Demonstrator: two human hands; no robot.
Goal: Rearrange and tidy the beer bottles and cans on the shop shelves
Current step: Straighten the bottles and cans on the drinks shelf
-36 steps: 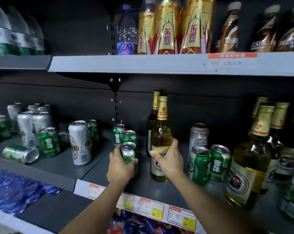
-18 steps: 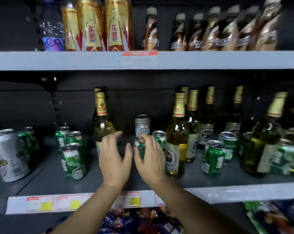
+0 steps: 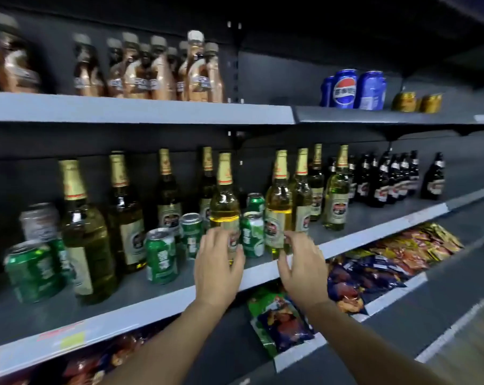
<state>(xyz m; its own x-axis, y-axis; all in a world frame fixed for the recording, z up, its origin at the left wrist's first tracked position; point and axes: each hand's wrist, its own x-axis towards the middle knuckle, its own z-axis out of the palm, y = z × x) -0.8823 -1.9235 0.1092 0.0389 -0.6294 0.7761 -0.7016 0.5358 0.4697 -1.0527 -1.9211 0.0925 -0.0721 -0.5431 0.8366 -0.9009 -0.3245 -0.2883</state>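
left hand (image 3: 217,269) spread at bottle (image 3: 224,207) | right hand (image 3: 304,269) spread near shelf edge (image 3: 263,276)

Standing in a shop, at a drinks aisle. Facing dark metal shelving with grey shelf edges (image 3: 141,113) running in tiers. Looking at many of the same goods lined up for sale: gold-capped beer bottles (image 3: 279,201), green beer cans (image 3: 161,255) and dark bottles (image 3: 382,180) filling the middle shelf. Seeing brown bottled drinks (image 3: 199,68) and blue cola cans (image 3: 345,88) ranged on the tier above. Noting price tags (image 3: 72,340) stuck along the front strip, blurred beyond reading. Finding packets of snacks (image 3: 374,265) heaped in the sloping tier below.
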